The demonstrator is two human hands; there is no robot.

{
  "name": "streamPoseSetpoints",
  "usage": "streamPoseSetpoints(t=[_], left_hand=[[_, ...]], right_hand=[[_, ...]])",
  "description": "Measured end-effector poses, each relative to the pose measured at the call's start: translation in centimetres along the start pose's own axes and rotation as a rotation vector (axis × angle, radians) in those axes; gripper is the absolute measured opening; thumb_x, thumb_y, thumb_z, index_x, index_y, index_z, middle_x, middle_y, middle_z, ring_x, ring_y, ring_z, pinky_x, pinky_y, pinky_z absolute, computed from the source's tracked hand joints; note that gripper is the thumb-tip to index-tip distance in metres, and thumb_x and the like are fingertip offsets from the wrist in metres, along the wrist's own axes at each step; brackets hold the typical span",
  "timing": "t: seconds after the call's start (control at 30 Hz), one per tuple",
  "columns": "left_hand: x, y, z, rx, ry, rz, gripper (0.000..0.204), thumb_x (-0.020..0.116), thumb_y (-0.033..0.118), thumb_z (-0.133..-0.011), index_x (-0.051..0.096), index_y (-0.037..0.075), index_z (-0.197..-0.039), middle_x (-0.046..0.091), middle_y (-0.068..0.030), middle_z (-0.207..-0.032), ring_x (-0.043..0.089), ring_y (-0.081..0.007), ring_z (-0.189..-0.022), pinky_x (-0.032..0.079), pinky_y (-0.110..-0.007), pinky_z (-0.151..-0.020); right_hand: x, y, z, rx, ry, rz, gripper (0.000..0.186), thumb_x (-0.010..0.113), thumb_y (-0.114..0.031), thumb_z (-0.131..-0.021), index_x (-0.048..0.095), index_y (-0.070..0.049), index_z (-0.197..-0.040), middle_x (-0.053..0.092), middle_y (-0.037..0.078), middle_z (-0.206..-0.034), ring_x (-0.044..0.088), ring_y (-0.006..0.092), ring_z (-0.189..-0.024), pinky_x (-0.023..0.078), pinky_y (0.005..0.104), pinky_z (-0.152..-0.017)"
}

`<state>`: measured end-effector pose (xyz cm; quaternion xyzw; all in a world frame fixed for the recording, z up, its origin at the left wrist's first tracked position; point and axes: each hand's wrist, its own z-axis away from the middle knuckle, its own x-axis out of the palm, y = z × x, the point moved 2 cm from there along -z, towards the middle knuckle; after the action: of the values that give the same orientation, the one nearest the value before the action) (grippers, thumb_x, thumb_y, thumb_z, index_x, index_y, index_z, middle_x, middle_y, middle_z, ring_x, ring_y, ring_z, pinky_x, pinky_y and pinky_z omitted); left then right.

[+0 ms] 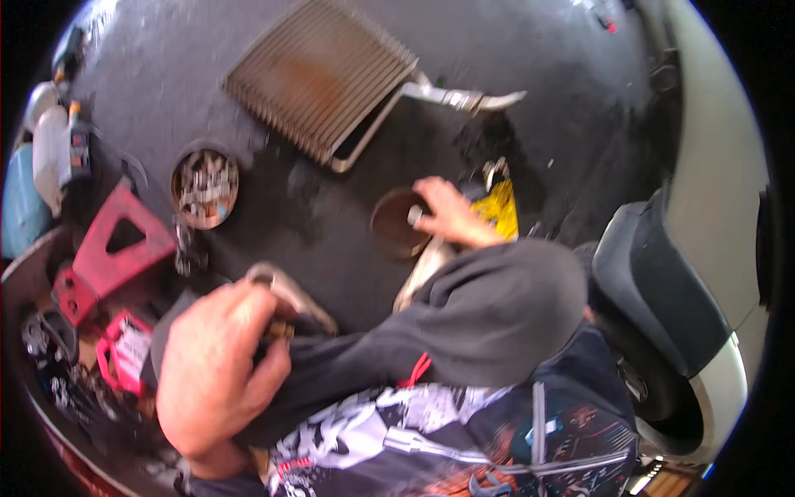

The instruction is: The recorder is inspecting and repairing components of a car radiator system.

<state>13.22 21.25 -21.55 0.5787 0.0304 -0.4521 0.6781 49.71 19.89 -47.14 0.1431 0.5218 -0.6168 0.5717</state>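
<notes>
My right hand (pixel 451 214) reaches over the rim of a round brown container (pixel 387 234) on the floor. Its fingertips close on a small pale piece (pixel 416 216), too blurred to name. In front of my left knee is my left hand (pixel 217 356), with its fingers curled in. A small brass-coloured thing (pixel 280 330) shows between its thumb and fingers, and its kind cannot be made out. Beside the right hand lies a yellow bag or wrapper (pixel 498 207). Farther left stands a round tub (pixel 207 217) filled with small metal parts.
A ribbed, rust-stained metal tray (pixel 310 74) lies ahead, beside a curved silvery strip (pixel 464 99). On the left are a red metal bracket (pixel 157 240), a large bin (pixel 41 398) of parts, a pink container (pixel 124 356) and several bottles (pixel 51 149). A vehicle (pixel 671 282) borders the right.
</notes>
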Motion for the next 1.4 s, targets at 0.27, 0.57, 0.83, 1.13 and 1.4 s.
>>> streamPoseSetpoints(t=[0.27, 0.57, 0.83, 1.13, 1.4], left_hand=[[0.2, 0.9, 0.1, 0.043, 0.010, -0.066, 0.016, 0.065, 0.011, -0.073, 0.062, 0.003, -0.086, 0.063, -0.0145, -0.079, 0.064, -0.0330, -0.077, 0.051, -0.040, -0.069], [-0.2, 0.1, 0.4, 0.070, -0.070, -0.109, 0.022, 0.063, 0.019, -0.078, 0.062, 0.004, -0.095, 0.066, -0.0139, -0.086, 0.066, -0.0324, -0.082, 0.053, -0.040, -0.072], [-1.4, -0.1, 0.8, 0.042, -0.016, -0.063, 0.024, 0.063, 0.018, -0.079, 0.062, 0.004, -0.098, 0.066, -0.0150, -0.091, 0.066, -0.0323, -0.085, 0.053, -0.040, -0.074], [-1.5, -0.9, 1.2, -0.065, 0.049, 0.049, 0.025, 0.067, 0.018, -0.074, 0.064, 0.005, -0.094, 0.065, -0.0144, -0.085, 0.066, -0.0307, -0.082, 0.052, -0.038, -0.072], [-1.8, -1.8, 0.3, -0.028, 0.162, 0.105, 0.020, 0.061, 0.006, -0.073, 0.059, 0.002, -0.092, 0.060, -0.0161, -0.082, 0.063, -0.0329, -0.076, 0.051, -0.038, -0.069]], right_hand=[[3.3, -0.1, -0.6, 0.010, -0.244, 0.002, 0.070, 0.067, -0.042, -0.076, 0.047, 0.001, -0.128, 0.052, 0.021, -0.114, 0.050, 0.0374, -0.108, 0.045, 0.0465, -0.092], [1.1, -5.1, -1.5, -0.042, -0.484, -0.078, 0.059, 0.072, -0.042, -0.074, 0.055, -0.002, -0.115, 0.057, 0.019, -0.107, 0.056, 0.0361, -0.102, 0.048, 0.0439, -0.088], [3.7, -9.8, -4.2, -0.195, -0.367, 0.027, 0.058, 0.072, -0.039, -0.074, 0.054, -0.003, -0.116, 0.056, 0.018, -0.108, 0.056, 0.0347, -0.102, 0.047, 0.0425, -0.089], [2.9, -12.7, -7.4, -0.284, -0.266, 0.074, 0.057, 0.072, -0.035, -0.075, 0.053, -0.004, -0.118, 0.056, 0.017, -0.108, 0.057, 0.0331, -0.103, 0.047, 0.0410, -0.089], [4.4, -5.2, -1.7, -0.226, -0.470, -0.121, 0.058, 0.073, -0.029, -0.072, 0.052, -0.004, -0.120, 0.053, 0.016, -0.112, 0.055, 0.0339, -0.105, 0.047, 0.0410, -0.091]])
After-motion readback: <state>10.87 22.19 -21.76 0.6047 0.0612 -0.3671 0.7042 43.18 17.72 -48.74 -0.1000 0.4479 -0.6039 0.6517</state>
